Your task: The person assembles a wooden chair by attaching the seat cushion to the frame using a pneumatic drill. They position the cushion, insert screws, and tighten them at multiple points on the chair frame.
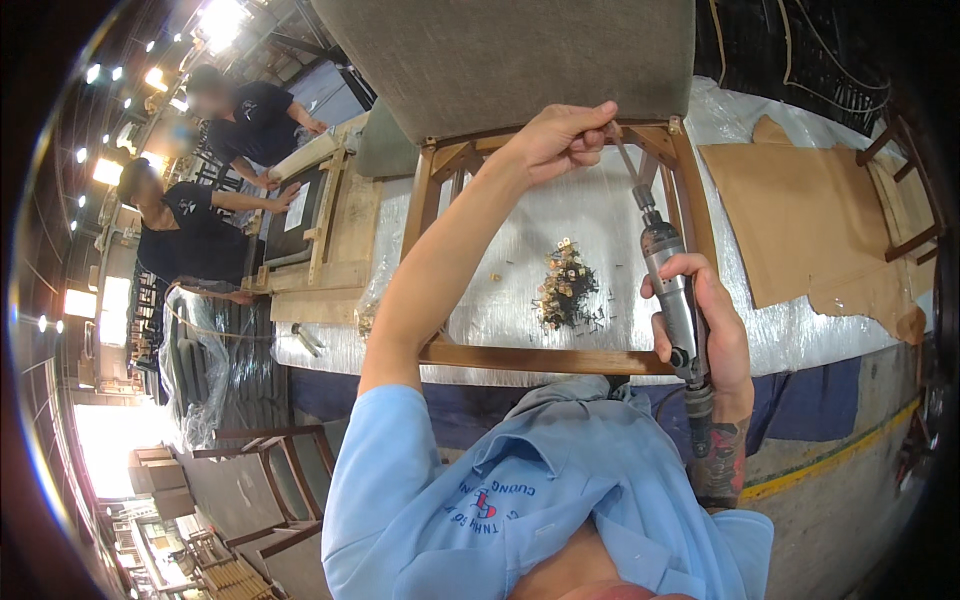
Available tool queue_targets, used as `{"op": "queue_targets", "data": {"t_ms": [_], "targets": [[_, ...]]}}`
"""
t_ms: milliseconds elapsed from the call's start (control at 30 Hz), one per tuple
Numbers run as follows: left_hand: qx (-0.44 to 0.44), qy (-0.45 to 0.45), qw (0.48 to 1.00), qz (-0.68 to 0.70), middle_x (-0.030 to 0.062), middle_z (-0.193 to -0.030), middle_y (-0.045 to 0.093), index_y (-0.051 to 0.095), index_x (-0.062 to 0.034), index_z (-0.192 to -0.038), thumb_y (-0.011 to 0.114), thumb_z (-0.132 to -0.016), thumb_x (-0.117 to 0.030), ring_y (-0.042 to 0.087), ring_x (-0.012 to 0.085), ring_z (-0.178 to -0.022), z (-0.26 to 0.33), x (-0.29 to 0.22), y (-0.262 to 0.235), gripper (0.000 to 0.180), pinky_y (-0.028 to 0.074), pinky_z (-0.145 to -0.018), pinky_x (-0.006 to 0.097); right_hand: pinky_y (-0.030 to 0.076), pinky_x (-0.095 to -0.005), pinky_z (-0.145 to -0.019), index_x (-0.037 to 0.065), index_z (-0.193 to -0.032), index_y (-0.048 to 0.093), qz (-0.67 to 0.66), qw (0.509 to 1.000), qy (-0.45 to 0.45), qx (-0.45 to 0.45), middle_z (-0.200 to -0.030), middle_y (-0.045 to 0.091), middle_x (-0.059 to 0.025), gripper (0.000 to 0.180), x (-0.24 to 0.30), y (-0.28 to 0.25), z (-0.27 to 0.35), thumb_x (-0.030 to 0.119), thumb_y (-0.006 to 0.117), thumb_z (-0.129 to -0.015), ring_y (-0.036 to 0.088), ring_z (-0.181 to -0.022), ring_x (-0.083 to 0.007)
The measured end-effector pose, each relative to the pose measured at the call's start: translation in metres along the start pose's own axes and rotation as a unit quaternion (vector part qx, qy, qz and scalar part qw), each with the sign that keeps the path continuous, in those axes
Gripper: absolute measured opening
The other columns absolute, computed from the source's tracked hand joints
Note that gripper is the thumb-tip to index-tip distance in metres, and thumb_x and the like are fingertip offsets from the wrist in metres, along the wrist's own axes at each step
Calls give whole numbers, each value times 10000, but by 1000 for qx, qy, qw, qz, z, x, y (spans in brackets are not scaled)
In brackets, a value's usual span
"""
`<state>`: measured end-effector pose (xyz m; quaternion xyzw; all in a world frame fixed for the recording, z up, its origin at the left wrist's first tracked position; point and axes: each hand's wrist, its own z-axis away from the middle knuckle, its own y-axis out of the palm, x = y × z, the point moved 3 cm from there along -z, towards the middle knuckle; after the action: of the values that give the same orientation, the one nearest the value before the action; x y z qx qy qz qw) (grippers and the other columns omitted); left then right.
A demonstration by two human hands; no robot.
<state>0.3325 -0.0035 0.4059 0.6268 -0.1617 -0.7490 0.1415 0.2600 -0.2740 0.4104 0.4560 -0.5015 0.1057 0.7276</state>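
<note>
An upturned wooden chair frame (pixel 545 357) with a grey upholstered seat (pixel 505 62) lies on a plastic-wrapped table (pixel 800 330). My right hand (pixel 705 325) grips a grey pneumatic screwdriver (pixel 672 290), its bit angled up toward the frame's far right corner. My left hand (pixel 562 138) reaches to that corner and pinches something small at the bit's tip; what it is I cannot tell. A pile of small brass brackets and dark screws (pixel 568 288) lies on the table inside the frame.
Brown cardboard sheets (pixel 800 225) lie to the right, with another chair frame (pixel 905 200) at the far right. On the left, two people in dark shirts (pixel 190 235) work at a wooden frame. More chairs (pixel 260 480) stand on the floor lower left.
</note>
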Motion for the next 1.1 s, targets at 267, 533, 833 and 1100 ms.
{"op": "queue_targets", "data": {"t_ms": [267,533,833,1100], "targets": [[31,3,996,-79,-55,-664,451,634,22,-1002,574,-1004,-314,323,23,-546,-39,5,31,341,289,-527,217,440,-204,-478,22,-1162,532,116,990,-34,-69,-1002,617,-117,380,13,-19,3,341,355,-1056,565,-524,-104],[-115,-93,989,-7,-26,-685,448,590,5,-941,589,-967,-306,298,30,-494,-74,75,20,312,222,-418,210,448,-199,-491,40,-1161,555,115,985,-31,-127,-943,629,-109,356,23,-39,1,298,330,-1064,567,-538,-93],[-280,-111,953,24,2,-669,430,527,-27,-879,724,-842,-488,294,53,-456,-101,113,25,503,201,-379,224,444,-196,-455,43,-1178,544,88,983,-23,-156,-921,639,-96,345,27,-55,-6,298,343,-1063,576,-522,-90],[-282,-133,950,24,-24,-600,356,509,-17,-745,763,-720,-637,253,55,-407,-106,114,22,670,170,-376,227,447,-199,-435,59,-1191,541,86,984,-16,-153,-952,629,-103,338,27,-63,-8,306,353,-1058,594,-526,-96]]}}
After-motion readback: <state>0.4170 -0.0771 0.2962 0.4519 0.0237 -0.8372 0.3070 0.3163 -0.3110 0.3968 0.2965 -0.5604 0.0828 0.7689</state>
